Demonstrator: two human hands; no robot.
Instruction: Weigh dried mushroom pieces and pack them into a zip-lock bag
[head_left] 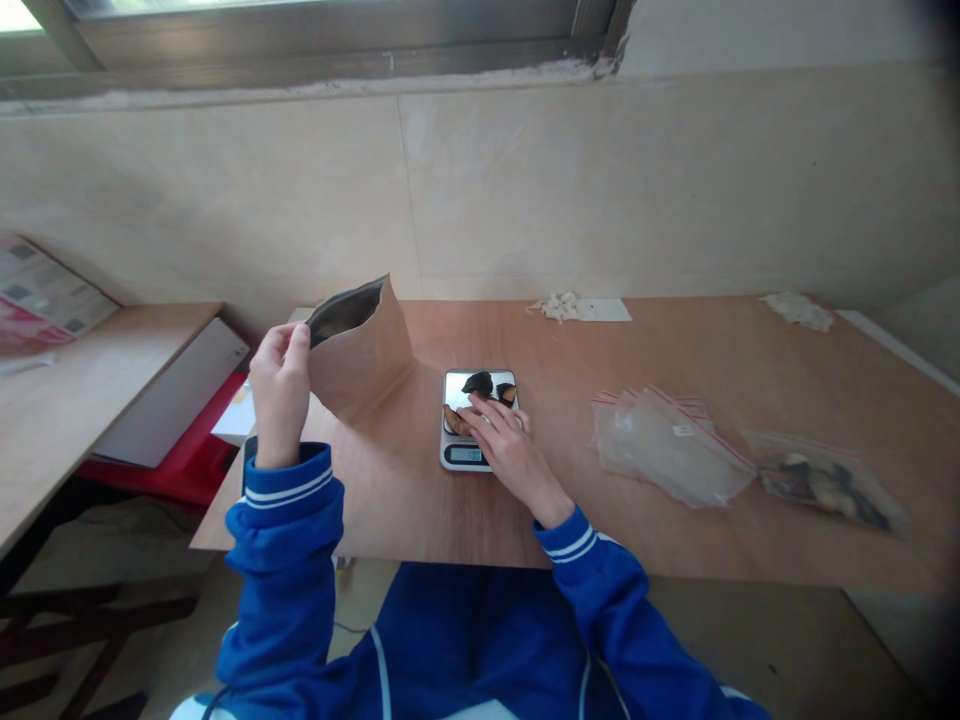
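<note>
My left hand (280,392) is raised at the table's left edge, its fingers pinched on the rim of an open brown paper bag (361,352) that stands tilted on the wooden table (570,520). A small silver kitchen scale (475,418) with a lit display sits in front of me. Several dark and brown pieces (480,384) lie on its plate. My right hand (504,448) rests over the near part of the scale, its fingers stretched flat toward a brown piece.
A pile of empty zip bags with red strips (667,442) lies to the right, and beyond it a filled zip bag (825,486). White scraps (576,307) lie at the back by the wall. A side desk (67,400) and a red box (187,462) are on the left.
</note>
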